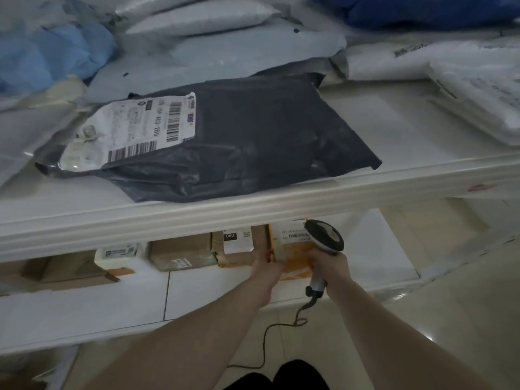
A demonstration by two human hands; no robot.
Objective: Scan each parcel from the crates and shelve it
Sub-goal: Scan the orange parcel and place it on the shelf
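The upper shelf's front rail cuts off the far part of the orange parcel on the lower shelf; my left hand grips its near-left edge, fingertips hidden. My right hand clenches the corded scanner over it. Brown boxes sit left; a black mailer lies above.

A parcel depot or courier storeroom. White shelving holds labelled mailer bags and taped cartons (barcodes everywhere). A corded scanner is in use.
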